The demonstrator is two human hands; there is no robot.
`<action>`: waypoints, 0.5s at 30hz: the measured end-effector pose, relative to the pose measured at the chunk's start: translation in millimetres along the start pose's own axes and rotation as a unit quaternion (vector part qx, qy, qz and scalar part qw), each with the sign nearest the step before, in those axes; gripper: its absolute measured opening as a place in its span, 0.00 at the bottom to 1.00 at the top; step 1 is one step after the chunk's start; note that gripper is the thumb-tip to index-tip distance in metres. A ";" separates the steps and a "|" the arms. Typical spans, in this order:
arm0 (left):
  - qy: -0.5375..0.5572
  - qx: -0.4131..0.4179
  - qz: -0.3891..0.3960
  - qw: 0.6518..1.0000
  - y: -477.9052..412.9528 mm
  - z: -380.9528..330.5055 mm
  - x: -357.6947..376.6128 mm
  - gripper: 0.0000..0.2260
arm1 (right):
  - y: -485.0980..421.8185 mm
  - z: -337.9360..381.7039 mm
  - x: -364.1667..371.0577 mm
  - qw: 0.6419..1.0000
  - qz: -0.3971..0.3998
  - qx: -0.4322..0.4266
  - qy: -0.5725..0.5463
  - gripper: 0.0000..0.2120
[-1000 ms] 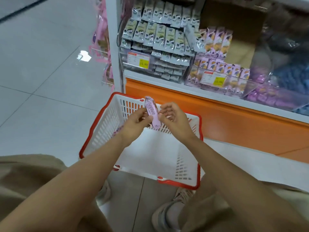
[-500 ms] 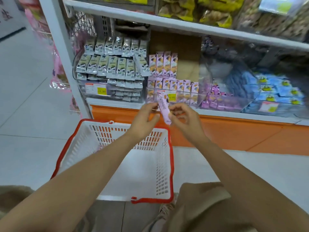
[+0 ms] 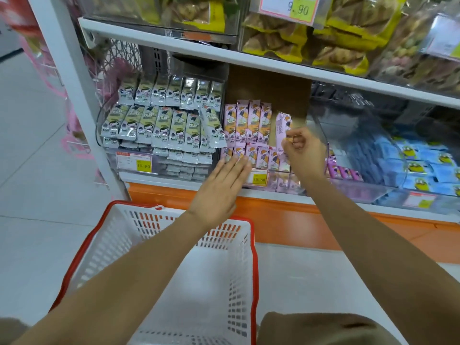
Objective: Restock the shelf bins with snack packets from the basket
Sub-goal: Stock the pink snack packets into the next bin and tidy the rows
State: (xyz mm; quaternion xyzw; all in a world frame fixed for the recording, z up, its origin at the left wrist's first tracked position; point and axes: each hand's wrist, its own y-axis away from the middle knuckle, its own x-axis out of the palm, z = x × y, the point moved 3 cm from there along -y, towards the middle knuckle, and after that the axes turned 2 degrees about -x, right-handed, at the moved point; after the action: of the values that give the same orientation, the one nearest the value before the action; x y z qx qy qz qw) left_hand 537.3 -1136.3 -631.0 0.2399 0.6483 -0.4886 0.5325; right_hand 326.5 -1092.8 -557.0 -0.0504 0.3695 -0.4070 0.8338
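I am watching the white plastic basket (image 3: 117,245) sitting on the floor below the shelf. Its lattice walls are looking stiff, and I am seeing no packets in the part the arms leave uncovered. Above it, the left-hand bin is holding glossy green-and-grey packets (image 3: 161,125), standing in overlapping rows with crimped ends.

My left grip (image 3: 219,190) is reaching forward flat, fingers straight and together, holding nothing. Its tips are lying at the front row of the pink packets (image 3: 249,120), though I cannot tell whether they are pressing or just short.

The pink packet (image 3: 282,125) I am restocking is standing upright at the right end of the back row, in front of the brown cardboard backing (image 3: 268,85). My right grip (image 3: 305,151) is pinching it low along its right edge between thumb and curled fingers.

I am judging it very light, thin and flexible. The slick film will likely be sliding against its neighbours, and the contents may be crushing if squeezed. An edge or end-seam pinch is looking safest, with the flat grip steadying the row.

Further right, soft blue packets (image 3: 418,165) are lying heaped behind clear plastic.
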 end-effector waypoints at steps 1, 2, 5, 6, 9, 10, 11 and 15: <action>0.000 0.004 -0.004 1.000 0.5 0.6 2.4 0.40 | -8.5 -2.7 6.2 1.000 0.000 0.008 0.010 0.08; 0.002 0.007 -0.004 1.000 0.5 1.2 4.1 0.40 | -16.4 -5.3 12.4 1.000 0.000 0.013 0.020 0.08; 0.002 0.005 -0.002 1.000 -0.8 2.3 9.8 0.41 | -35.8 -14.7 27.2 0.998 -0.006 0.022 0.052 0.10; 0.000 0.002 -0.001 1.000 -1.1 2.2 11.8 0.41 | -40.0 -18.2 31.5 0.998 -0.007 0.021 0.063 0.11; -0.001 0.002 -0.005 1.000 -2.4 1.6 16.3 0.41 | -47.3 -25.1 41.7 0.996 -0.008 0.017 0.088 0.11; -0.003 0.004 -0.006 1.000 -2.5 1.0 16.4 0.40 | -48.4 -25.8 43.9 0.996 -0.008 0.018 0.091 0.11; -0.005 0.005 -0.007 1.000 -2.4 0.5 16.2 0.40 | -48.8 -25.6 45.2 0.996 -0.006 0.022 0.090 0.11; -0.012 0.001 0.001 1.000 -1.9 -1.2 13.2 0.39 | -45.5 -20.7 42.3 0.997 0.015 0.011 0.074 0.13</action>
State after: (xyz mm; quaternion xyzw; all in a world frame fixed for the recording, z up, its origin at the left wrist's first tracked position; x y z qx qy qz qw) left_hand 531.0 -1138.9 -642.5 0.2352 0.6410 -0.4920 0.5401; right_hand 300.4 -1148.8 -578.8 -0.0053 0.4265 -0.4013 0.8106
